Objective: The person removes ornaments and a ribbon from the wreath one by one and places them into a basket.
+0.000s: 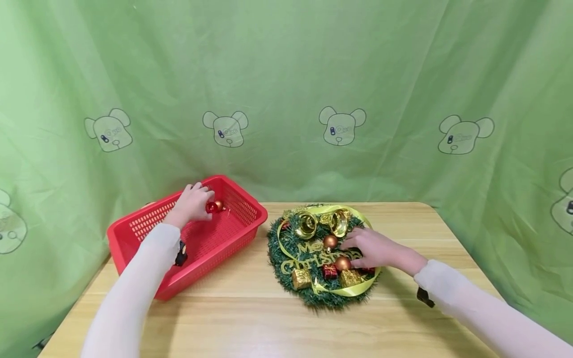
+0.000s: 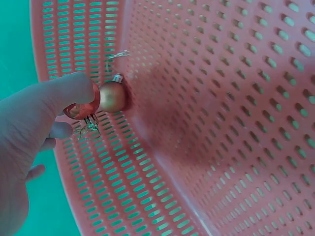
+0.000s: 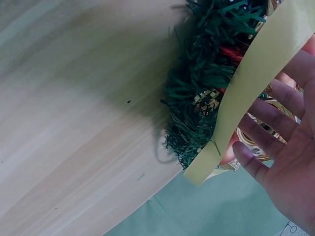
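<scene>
Red plastic makes up the basket [image 1: 210,257] on the left of the tabletop [image 1: 224,323], and the left hand [image 1: 191,201] reaches into its far end. Its fingers are bent around a red ball [image 1: 211,207], pinching it close beside a gold ball [image 1: 219,205]. A light, even pinch should suit that smooth round surface, and drawing it clear of its neighbour first would probably keep the hanging loop from catching in the wall slots.

On the right lies a green wreath [image 1: 290,241], with a far copper ball [image 1: 330,241] and a near copper ball [image 1: 343,263] on it. There the right hand [image 1: 373,248] has its fingers spread and loosely extended, with no firm hold showing; whether they touch either copper ball, I cannot tell. They reach past a yellow ribbon [image 1: 351,291], so it seems wise to keep them low and slow, since a snag could drag the ribbon askew. The gold bells [image 1: 306,225] at the far side are best left undisturbed.
</scene>
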Demonstrator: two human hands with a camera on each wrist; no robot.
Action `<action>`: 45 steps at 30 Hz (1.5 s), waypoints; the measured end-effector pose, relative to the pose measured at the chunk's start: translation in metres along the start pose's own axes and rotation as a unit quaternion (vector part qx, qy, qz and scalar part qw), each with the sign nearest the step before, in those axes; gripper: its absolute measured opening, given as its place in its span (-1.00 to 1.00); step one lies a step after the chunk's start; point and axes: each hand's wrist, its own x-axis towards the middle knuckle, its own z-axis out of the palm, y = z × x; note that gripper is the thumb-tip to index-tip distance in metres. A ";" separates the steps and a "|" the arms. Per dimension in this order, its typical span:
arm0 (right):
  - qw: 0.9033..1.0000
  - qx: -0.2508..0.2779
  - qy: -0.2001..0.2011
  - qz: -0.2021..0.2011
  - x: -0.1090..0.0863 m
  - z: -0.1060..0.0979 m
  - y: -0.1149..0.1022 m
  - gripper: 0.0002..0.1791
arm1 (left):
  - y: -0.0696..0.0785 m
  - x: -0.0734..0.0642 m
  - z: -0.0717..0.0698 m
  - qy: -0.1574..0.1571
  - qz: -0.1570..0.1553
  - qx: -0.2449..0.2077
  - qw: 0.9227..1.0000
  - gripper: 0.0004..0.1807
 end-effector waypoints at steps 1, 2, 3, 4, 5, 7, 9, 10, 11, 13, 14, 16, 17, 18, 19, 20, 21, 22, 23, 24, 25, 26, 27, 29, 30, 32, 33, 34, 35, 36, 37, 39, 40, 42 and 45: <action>1.000 0.001 -0.001 0.001 0.000 0.000 0.000 -0.54 | 0.000 0.000 0.001 -0.003 0.001 0.001 1.000 -0.54; 1.000 0.001 -0.003 0.003 0.000 0.000 0.000 -0.54 | 0.000 0.000 0.003 -0.007 0.000 0.001 1.000 -0.53; 1.000 0.002 -0.005 0.004 0.000 0.000 0.000 -0.54 | 0.000 0.000 0.004 -0.011 -0.002 0.000 1.000 -0.52; 1.000 0.003 -0.006 0.005 0.000 0.000 0.000 -0.53 | 0.000 0.000 0.006 -0.015 -0.005 -0.001 1.000 -0.51; 1.000 0.004 -0.007 0.005 0.000 0.000 0.000 -0.53 | 0.000 0.000 0.007 -0.018 -0.008 0.000 1.000 -0.49; 1.000 0.004 -0.006 0.004 0.000 0.001 0.000 -0.53 | -0.001 -0.001 0.010 -0.025 -0.014 0.002 1.000 -0.46; 1.000 0.004 -0.005 0.002 0.000 0.002 0.001 -0.53 | -0.001 -0.002 0.013 -0.028 -0.015 0.008 0.999 -0.41; 1.000 0.004 -0.004 0.001 0.000 0.002 0.001 -0.53 | 0.000 -0.002 0.014 -0.028 -0.014 0.011 0.999 -0.38; 1.000 0.004 -0.002 0.000 0.000 0.002 0.001 -0.53 | 0.000 -0.002 0.015 -0.029 -0.013 0.013 0.999 -0.36; 1.000 0.005 0.000 -0.002 0.000 0.003 0.002 -0.53 | 0.001 -0.003 0.016 -0.027 -0.008 0.020 0.999 -0.34; 1.000 0.005 0.001 -0.003 0.000 0.003 0.002 -0.53 | 0.001 -0.003 0.016 -0.027 -0.007 0.021 0.999 -0.33; 1.000 0.004 0.003 -0.003 0.000 0.002 0.003 -0.53 | 0.000 -0.002 0.018 -0.027 -0.008 0.025 0.999 -0.34; 1.000 0.003 0.004 -0.003 0.000 0.002 0.003 -0.53 | 0.000 -0.002 0.018 -0.027 -0.008 0.027 0.999 -0.34; 1.000 0.003 0.004 -0.003 0.000 0.002 0.003 -0.53 | 0.000 -0.002 0.019 -0.028 -0.009 0.029 0.999 -0.33; 1.000 0.001 0.005 -0.003 0.000 0.002 0.003 -0.54 | -0.001 -0.002 0.019 -0.028 -0.009 0.031 0.999 -0.33; 1.000 0.000 0.007 -0.002 0.000 0.002 0.003 -0.54 | -0.001 -0.002 0.020 -0.029 -0.011 0.031 0.999 -0.32; 1.000 0.000 0.007 -0.002 0.000 0.002 0.003 -0.54 | -0.001 -0.002 0.020 -0.029 -0.010 0.032 0.999 -0.32; 1.000 0.000 0.007 -0.002 0.000 0.001 0.002 -0.54 | 0.000 -0.003 0.020 -0.029 -0.009 0.033 0.999 -0.32; 1.000 0.000 0.007 -0.002 0.000 0.001 0.002 -0.54 | 0.000 -0.003 0.021 -0.028 -0.008 0.034 0.999 -0.32; 1.000 0.000 0.007 -0.001 0.000 0.001 0.002 -0.54 | 0.000 -0.004 0.022 -0.029 -0.007 0.033 0.999 -0.32; 1.000 0.000 0.006 0.000 0.000 0.001 0.001 -0.54 | 0.001 -0.004 0.022 -0.028 -0.005 0.034 0.999 -0.33; 1.000 0.001 0.005 0.000 0.000 0.001 0.001 -0.54 | 0.001 -0.005 0.023 -0.028 -0.005 0.036 0.999 -0.34; 1.000 0.001 0.005 0.000 -0.001 0.001 0.001 -0.54 | 0.001 -0.005 0.024 -0.026 -0.004 0.036 0.999 -0.35; 1.000 0.001 0.005 0.002 -0.001 0.001 0.000 -0.54 | 0.001 -0.006 0.026 -0.022 -0.005 0.036 0.999 -0.38; 1.000 0.001 0.005 0.002 -0.001 0.001 0.000 -0.54 | 0.000 -0.007 0.027 -0.020 -0.007 0.036 0.999 -0.40; 1.000 0.001 0.006 0.001 -0.001 0.001 0.000 -0.54 | 0.000 -0.008 0.028 -0.016 -0.009 0.038 0.999 -0.41; 1.000 0.001 0.007 0.000 -0.001 0.001 -0.001 -0.55 | 0.000 -0.008 0.028 -0.015 -0.010 0.039 0.999 -0.41; 1.000 0.001 0.007 -0.001 -0.001 0.001 -0.001 -0.55 | 0.000 -0.009 0.029 -0.016 -0.010 0.042 0.999 -0.41; 1.000 0.000 0.006 -0.001 -0.002 0.001 -0.001 -0.55 | 0.000 -0.009 0.029 -0.017 -0.010 0.046 0.999 -0.40; 1.000 0.000 0.006 -0.001 -0.002 0.001 -0.001 -0.55 | -0.001 -0.009 0.030 -0.017 -0.010 0.050 0.999 -0.40; 1.000 0.001 0.006 -0.002 -0.002 0.001 -0.001 -0.55 | -0.001 -0.009 0.030 -0.018 -0.011 0.053 0.998 -0.40; 1.000 0.001 0.005 0.000 -0.002 0.001 -0.001 -0.55 | -0.002 -0.009 0.031 -0.018 -0.014 0.056 0.998 -0.42; 1.000 0.002 0.004 0.001 -0.002 0.000 0.000 -0.55 | -0.002 -0.010 0.031 -0.018 -0.016 0.056 0.998 -0.44; 1.000 0.003 0.001 0.005 -0.001 0.000 -0.001 -0.54 | -0.002 -0.010 0.031 -0.019 -0.019 0.054 0.998 -0.46; 1.000 0.003 -0.003 0.011 -0.001 0.000 -0.001 -0.53 | -0.002 -0.011 0.033 -0.021 -0.020 0.054 0.998 -0.45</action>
